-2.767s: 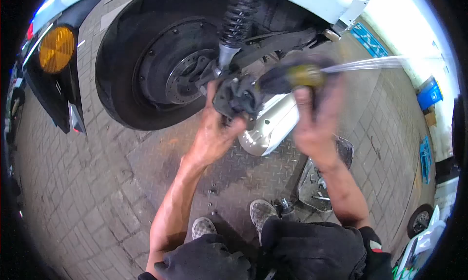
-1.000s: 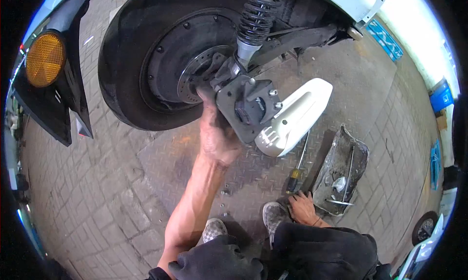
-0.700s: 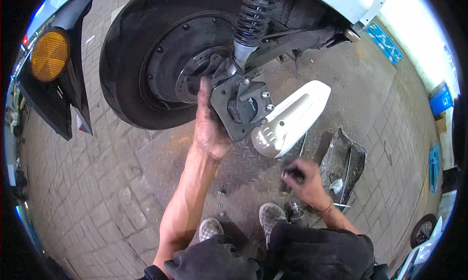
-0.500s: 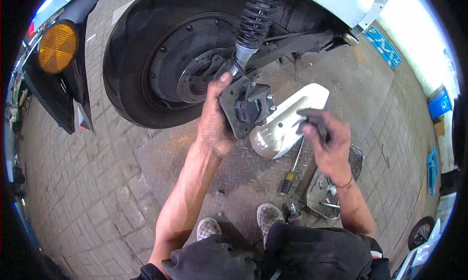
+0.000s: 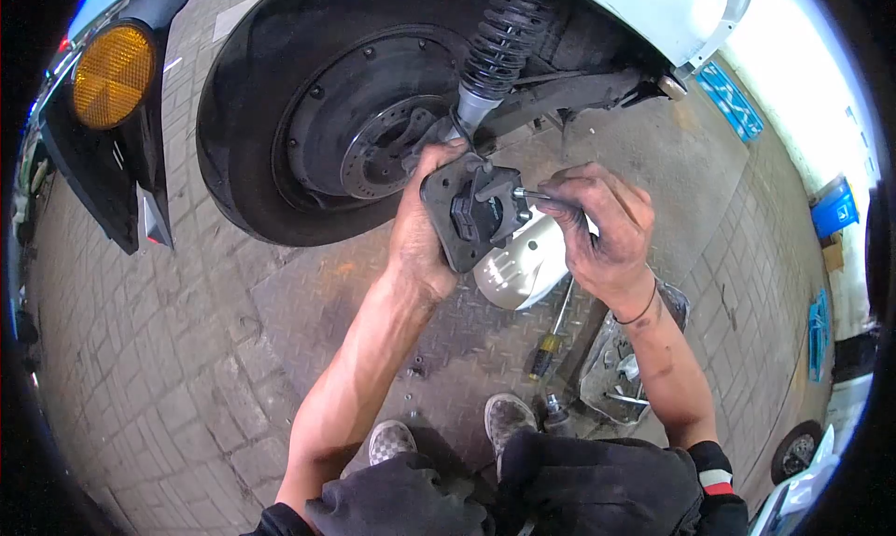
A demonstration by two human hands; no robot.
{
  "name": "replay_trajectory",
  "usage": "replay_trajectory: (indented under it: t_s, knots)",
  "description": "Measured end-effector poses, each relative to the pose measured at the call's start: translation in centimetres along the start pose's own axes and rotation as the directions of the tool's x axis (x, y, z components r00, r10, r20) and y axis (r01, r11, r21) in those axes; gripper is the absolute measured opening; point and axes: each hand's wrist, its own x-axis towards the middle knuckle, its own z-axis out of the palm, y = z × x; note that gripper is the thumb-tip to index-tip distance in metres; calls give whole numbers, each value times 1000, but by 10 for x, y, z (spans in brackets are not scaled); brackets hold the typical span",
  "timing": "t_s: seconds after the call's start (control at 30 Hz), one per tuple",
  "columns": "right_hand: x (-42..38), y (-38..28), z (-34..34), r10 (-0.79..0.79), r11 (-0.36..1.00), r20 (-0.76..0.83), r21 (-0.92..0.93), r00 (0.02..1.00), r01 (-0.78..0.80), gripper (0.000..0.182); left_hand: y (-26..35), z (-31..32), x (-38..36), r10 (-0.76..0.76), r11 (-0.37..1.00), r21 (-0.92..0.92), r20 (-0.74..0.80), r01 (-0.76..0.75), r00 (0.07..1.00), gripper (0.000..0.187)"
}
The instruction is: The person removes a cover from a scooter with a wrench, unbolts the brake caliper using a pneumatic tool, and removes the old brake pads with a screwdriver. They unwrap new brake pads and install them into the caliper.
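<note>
My left hand (image 5: 420, 228) is wrapped round a black brake caliper (image 5: 493, 209) on a flat bracket plate, held up in front of the wheel hub. The caliper's pad slot faces me, and bolt ends stick out on its right side. My right hand (image 5: 607, 232) is closed, pinching a thin metal rod (image 5: 539, 196) whose tip meets the upper bolt on that side. Its kind is mostly hidden by my fingers. Behind the caliper are the black wheel (image 5: 252, 144) with its brake disc (image 5: 359, 167) and the coil spring shock absorber (image 5: 504, 46).
A cream-white curved cover (image 5: 509, 279) lies on the metal floor plate under my hands. Beside it are a yellow-handled screwdriver (image 5: 546, 354), a tray (image 5: 597, 401) of small parts, and a small bottle-like object (image 5: 557, 413). Several small nuts (image 5: 415, 366) lie near my shoes.
My right hand has moved up and left, bringing the rod against the caliper's side. My left hand still holds the caliper, nearly in the same spot.
</note>
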Motion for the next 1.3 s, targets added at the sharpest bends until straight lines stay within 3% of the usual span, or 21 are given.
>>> replay_trajectory:
  t_s: [0.03, 0.1, 0.13, 0.2, 0.33, 0.43, 0.47, 0.53, 0.57, 0.6, 0.67, 0.77, 0.83, 0.87, 0.93, 1.0, 1.07, 1.23, 1.3]
  knots:
    - [1, 4, 2, -2, 1000, 2, 3, 1000, 2, 22, 0, 0, 1, 3, 1000, -2, -3, -3, 1000, 39]
    - [3, 15, 2, -181, 978, 13, -99, 983, 182, 27, 1, 0, 2, 2, 1000, 18, -72, 0, 997, 40]
    - [6, 21, 3, -181, 979, 14, -95, 983, 181, 27, 3, -1, 2, 2, 1000, 18, -75, -1, 997, 40]
    - [12, 31, 3, -340, 936, 93, -59, 936, 346, 31, 8, -2, 1, -30, 997, 70, -90, 37, 995, 38]
    - [7, 26, 5, -278, 957, 117, -54, 953, 285, 27, 8, -2, 0, -2, 997, 71, -30, 4, 1000, 36]
    - [-6, 3, 5, 142, 989, 109, -59, 984, -137, 15, -2, 6, 0, 17, 1000, 17, -88, -15, 996, 36]
    - [-9, -1, 7, 141, 989, 115, -63, 983, -134, 15, -6, 12, 1, 94, 994, 66, -165, -84, 982, 33]
    - [-14, -8, 11, 420, 907, -10, 43, 907, -419, 14, -16, 17, 5, 163, 983, 123, -234, -137, 958, 31]
    - [-15, -10, 12, 500, 864, -34, 92, 865, -496, 14, -22, 16, 10, 283, 952, 194, -256, -238, 924, 28]
    - [-15, -10, 10, 507, 860, -41, 85, 861, -503, 14, -27, 19, 14, 398, 906, 264, -268, -330, 877, 25]
    - [-13, -6, 4, 661, 748, -2, 82, 750, -659, 13, -33, 29, 15, 426, 902, 202, -277, -381, 861, 28]
    - [-9, -1, 2, 763, 633, 48, 143, 644, -761, 14, -41, 34, 15, 613, 737, 516, -240, -436, 753, 33]
    - [-8, 7, -3, 828, 493, 168, 239, 536, -837, 12, -48, 29, 19, 640, 701, 538, -184, -469, 746, 34]
    - [-5, 10, -5, 829, 494, 164, 237, 535, -837, 12, -50, 27, 21, 672, 654, 565, -128, -504, 729, 35]
    - [-1, 12, -7, 860, 304, 305, 336, 408, -892, 12, -51, 27, 21, 689, 608, 615, -95, -502, 718, 35]
    - [-9, 15, -2, 867, 341, 250, 331, 430, -880, 11, -57, 24, 25, 716, 619, 573, -132, -537, 685, 34]
    - [-10, 8, 3, 727, 683, 37, 61, 686, -728, 12, -58, 21, 26, 687, 671, 516, -161, -533, 709, 35]
    - [-12, -3, 6, 711, 702, -8, 70, 703, -709, 14, -57, 20, 24, 622, 764, 382, -227, -519, 749, 34]
    - [-17, -19, 3, 775, 624, -22, 193, 632, -758, 13, -53, 16, 18, 486, 869, 248, -276, -427, 829, 32]
